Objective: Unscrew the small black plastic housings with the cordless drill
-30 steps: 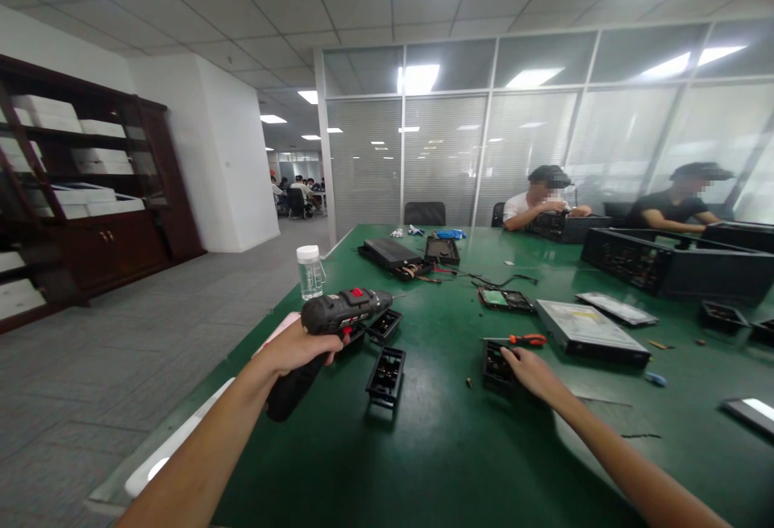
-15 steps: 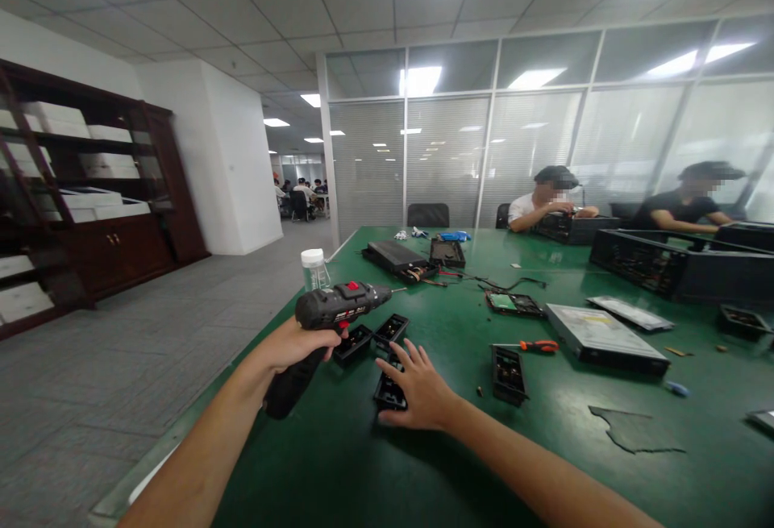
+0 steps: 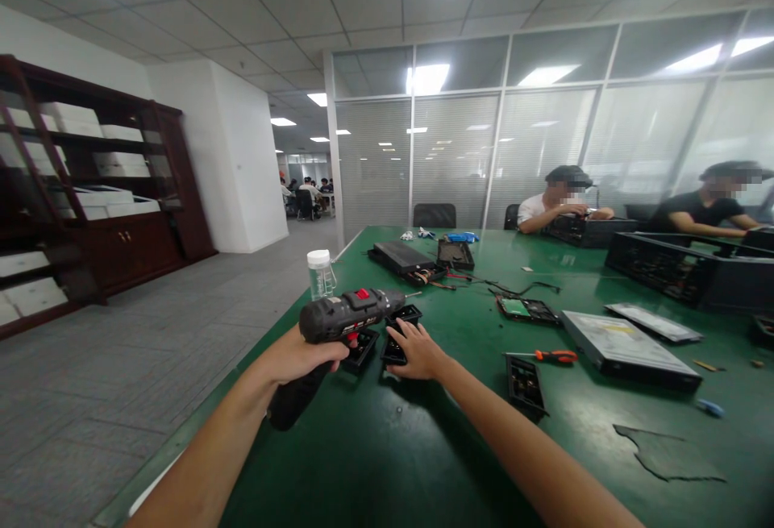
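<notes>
Left hand [image 3: 308, 357] gripping drill [image 3: 339, 316]; right hand [image 3: 418, 353] over black tray [image 3: 393, 350], grip unclear; second tray [image 3: 509, 381]: brassy bits [image 3: 526, 391]

Arms, two, bare over the visible length, both entering from the near edge. Left forearm [image 3: 211, 435]: slanting from near left toward far right, as far as the left wrist [image 3: 264, 375]. Left hand [image 3: 311, 357]: closed into a grip, left thumb [image 3: 330, 351] lying toward the right, remainder of the hand partly hidden. Right forearm [image 3: 520, 435]: running from near right toward far left. Right wrist [image 3: 448, 370]: roughly in line with it. Right hand [image 3: 417, 353]: right of the left hand, not touching it; palm down, fingers [image 3: 406, 334] parted, right thumb [image 3: 399, 371] apart on the near side; fingertip pressure not discernible
</notes>
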The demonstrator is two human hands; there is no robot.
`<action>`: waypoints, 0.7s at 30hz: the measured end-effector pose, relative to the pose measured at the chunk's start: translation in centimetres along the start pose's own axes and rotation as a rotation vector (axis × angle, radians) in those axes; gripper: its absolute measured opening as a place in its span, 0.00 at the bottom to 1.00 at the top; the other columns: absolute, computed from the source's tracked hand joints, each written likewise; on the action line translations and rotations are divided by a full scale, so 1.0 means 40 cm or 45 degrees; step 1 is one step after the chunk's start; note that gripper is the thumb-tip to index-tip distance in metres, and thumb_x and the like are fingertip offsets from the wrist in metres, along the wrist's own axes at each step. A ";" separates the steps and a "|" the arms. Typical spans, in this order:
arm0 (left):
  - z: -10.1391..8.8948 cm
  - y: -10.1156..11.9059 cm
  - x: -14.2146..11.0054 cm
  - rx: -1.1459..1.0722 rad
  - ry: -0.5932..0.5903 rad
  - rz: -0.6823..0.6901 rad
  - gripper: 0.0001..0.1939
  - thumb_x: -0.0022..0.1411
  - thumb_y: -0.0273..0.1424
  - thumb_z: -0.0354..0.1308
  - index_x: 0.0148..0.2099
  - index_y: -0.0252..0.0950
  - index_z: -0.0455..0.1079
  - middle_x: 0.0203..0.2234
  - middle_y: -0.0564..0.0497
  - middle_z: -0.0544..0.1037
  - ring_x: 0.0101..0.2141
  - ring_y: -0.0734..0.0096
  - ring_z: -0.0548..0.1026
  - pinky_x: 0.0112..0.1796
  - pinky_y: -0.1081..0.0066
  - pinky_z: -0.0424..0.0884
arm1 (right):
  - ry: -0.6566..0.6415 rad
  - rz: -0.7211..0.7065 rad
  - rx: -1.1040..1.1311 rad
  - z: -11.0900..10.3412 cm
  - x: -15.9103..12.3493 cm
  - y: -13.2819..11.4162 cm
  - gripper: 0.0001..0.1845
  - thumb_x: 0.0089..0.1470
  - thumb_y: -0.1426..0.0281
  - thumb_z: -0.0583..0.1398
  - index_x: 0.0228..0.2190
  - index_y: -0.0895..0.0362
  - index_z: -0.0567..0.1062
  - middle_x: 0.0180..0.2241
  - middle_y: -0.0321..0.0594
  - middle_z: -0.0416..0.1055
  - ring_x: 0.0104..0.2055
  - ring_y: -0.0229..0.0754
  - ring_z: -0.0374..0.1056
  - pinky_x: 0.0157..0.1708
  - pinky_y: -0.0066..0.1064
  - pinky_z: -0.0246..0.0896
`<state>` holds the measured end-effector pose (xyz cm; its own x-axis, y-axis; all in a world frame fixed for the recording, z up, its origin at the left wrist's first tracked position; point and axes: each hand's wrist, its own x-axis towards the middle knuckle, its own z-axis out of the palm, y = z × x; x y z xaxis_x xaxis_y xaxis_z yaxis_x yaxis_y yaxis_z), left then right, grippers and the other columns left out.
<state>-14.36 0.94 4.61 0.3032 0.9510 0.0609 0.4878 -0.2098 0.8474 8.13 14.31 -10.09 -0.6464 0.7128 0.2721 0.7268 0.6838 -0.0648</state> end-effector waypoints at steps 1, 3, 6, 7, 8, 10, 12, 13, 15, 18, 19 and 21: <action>0.000 -0.002 0.002 -0.005 -0.005 0.009 0.08 0.46 0.31 0.53 0.20 0.32 0.66 0.19 0.52 0.70 0.23 0.74 0.67 0.28 0.74 0.62 | 0.020 0.045 -0.008 0.007 -0.001 -0.002 0.47 0.39 0.46 0.53 0.57 0.55 0.50 0.59 0.53 0.40 0.57 0.59 0.43 0.50 0.50 0.35; 0.000 -0.005 0.006 -0.004 -0.018 0.030 0.08 0.46 0.31 0.53 0.20 0.32 0.66 0.19 0.52 0.71 0.24 0.74 0.67 0.28 0.74 0.62 | 0.100 0.175 -0.040 0.022 -0.012 -0.007 0.47 0.39 0.46 0.54 0.57 0.55 0.51 0.60 0.55 0.39 0.55 0.60 0.46 0.48 0.49 0.39; 0.001 -0.010 0.012 0.018 -0.015 0.031 0.08 0.47 0.32 0.53 0.21 0.32 0.66 0.18 0.52 0.70 0.23 0.74 0.67 0.28 0.74 0.62 | 0.163 0.378 -0.095 0.033 -0.028 -0.002 0.47 0.39 0.44 0.53 0.57 0.54 0.50 0.59 0.56 0.39 0.53 0.62 0.49 0.46 0.51 0.41; 0.001 -0.011 0.014 0.023 -0.009 0.022 0.08 0.47 0.32 0.54 0.21 0.32 0.66 0.18 0.52 0.70 0.23 0.75 0.67 0.28 0.74 0.62 | 0.153 0.453 -0.105 0.032 -0.028 0.004 0.49 0.38 0.43 0.52 0.57 0.54 0.50 0.59 0.58 0.38 0.52 0.64 0.50 0.45 0.52 0.41; 0.002 -0.012 0.016 0.024 -0.002 0.014 0.08 0.47 0.32 0.54 0.21 0.32 0.66 0.18 0.52 0.70 0.23 0.75 0.66 0.27 0.74 0.62 | 0.141 0.526 -0.113 0.029 -0.023 0.011 0.52 0.36 0.40 0.51 0.57 0.55 0.49 0.59 0.59 0.37 0.51 0.66 0.50 0.44 0.55 0.40; 0.004 -0.011 0.019 0.008 0.005 0.006 0.08 0.46 0.31 0.53 0.20 0.32 0.66 0.18 0.53 0.70 0.22 0.75 0.66 0.27 0.74 0.62 | 0.112 0.571 -0.143 0.020 0.001 0.026 0.56 0.33 0.38 0.49 0.58 0.57 0.48 0.59 0.60 0.38 0.53 0.70 0.44 0.45 0.60 0.32; 0.006 -0.009 0.020 -0.013 0.002 0.006 0.08 0.46 0.31 0.53 0.20 0.32 0.66 0.18 0.52 0.70 0.22 0.75 0.66 0.28 0.74 0.62 | 0.101 0.460 -0.161 0.013 0.037 0.037 0.55 0.34 0.38 0.49 0.58 0.59 0.48 0.59 0.58 0.40 0.57 0.70 0.33 0.46 0.60 0.23; 0.007 -0.008 0.020 -0.021 0.000 0.010 0.08 0.46 0.31 0.53 0.21 0.32 0.67 0.18 0.52 0.70 0.22 0.75 0.66 0.28 0.74 0.62 | 0.089 0.369 -0.145 0.012 0.057 0.040 0.54 0.35 0.39 0.49 0.57 0.59 0.48 0.59 0.57 0.41 0.58 0.68 0.31 0.48 0.59 0.21; 0.008 -0.006 0.020 -0.029 0.002 0.015 0.07 0.46 0.30 0.53 0.23 0.32 0.68 0.18 0.52 0.70 0.22 0.75 0.66 0.27 0.74 0.62 | 0.011 0.196 -0.067 0.014 0.092 0.044 0.50 0.38 0.42 0.50 0.57 0.58 0.49 0.58 0.53 0.46 0.59 0.61 0.34 0.51 0.53 0.23; 0.008 -0.008 0.020 -0.033 0.008 0.010 0.06 0.46 0.30 0.53 0.26 0.32 0.69 0.17 0.53 0.69 0.22 0.75 0.66 0.27 0.74 0.61 | 0.001 0.228 -0.038 0.027 0.122 0.054 0.44 0.43 0.46 0.49 0.55 0.61 0.55 0.55 0.55 0.53 0.57 0.58 0.41 0.51 0.52 0.29; 0.008 -0.011 0.022 -0.039 0.004 0.007 0.07 0.46 0.30 0.54 0.27 0.32 0.69 0.17 0.53 0.69 0.22 0.75 0.66 0.27 0.74 0.62 | 0.002 0.239 -0.032 0.031 0.125 0.061 0.40 0.45 0.48 0.49 0.54 0.60 0.56 0.54 0.54 0.55 0.57 0.57 0.43 0.51 0.52 0.30; 0.008 -0.019 0.026 -0.063 0.002 0.019 0.07 0.46 0.30 0.54 0.29 0.31 0.69 0.19 0.53 0.70 0.23 0.75 0.67 0.28 0.74 0.62 | 0.003 0.252 -0.020 0.033 0.119 0.085 0.35 0.48 0.51 0.48 0.52 0.59 0.58 0.53 0.52 0.58 0.56 0.54 0.45 0.51 0.51 0.32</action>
<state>-14.14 2.01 3.84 0.3087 0.9482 0.0748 0.4420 -0.2126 0.8715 7.21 20.24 -10.27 -0.4900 0.8328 0.2576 0.8432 0.5277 -0.1023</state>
